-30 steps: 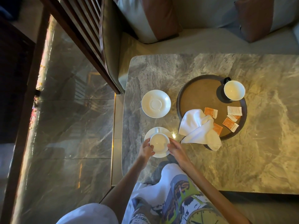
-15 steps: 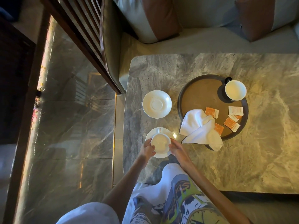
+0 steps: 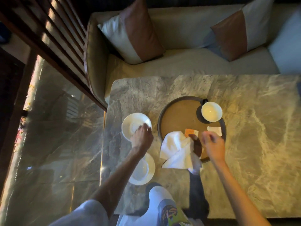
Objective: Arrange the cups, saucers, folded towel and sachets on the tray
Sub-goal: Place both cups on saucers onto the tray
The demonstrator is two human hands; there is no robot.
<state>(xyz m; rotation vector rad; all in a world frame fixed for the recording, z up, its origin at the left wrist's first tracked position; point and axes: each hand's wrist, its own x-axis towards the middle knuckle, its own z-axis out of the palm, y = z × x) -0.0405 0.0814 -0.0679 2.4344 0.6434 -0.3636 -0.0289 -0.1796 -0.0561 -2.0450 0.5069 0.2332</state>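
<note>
A round dark tray point(image 3: 179, 116) sits on the marble table. A white cup point(image 3: 211, 111) stands at its far right. An orange sachet point(image 3: 191, 132) and a white sachet point(image 3: 215, 130) lie on it. A crumpled white towel point(image 3: 177, 150) hangs over its near rim. Left of the tray lies an empty saucer point(image 3: 135, 123); the fingers of my left hand point(image 3: 141, 137) rest on its near edge, grip unclear. Partly hidden under my left forearm is a second cup on its saucer point(image 3: 143, 170). My right hand point(image 3: 211, 144) hovers blurred over the sachets, holding nothing.
The marble table point(image 3: 252, 144) ends just left of the saucers, with a glossy floor point(image 3: 57, 144) below. A sofa with two cushions point(image 3: 135, 35) runs along the far side. My knee point(image 3: 159, 196) is at the table's near edge.
Both hands let go of the near cup. The left hand went forward to the empty saucer, the right hand forward and right over the tray. The camera tilted up.
</note>
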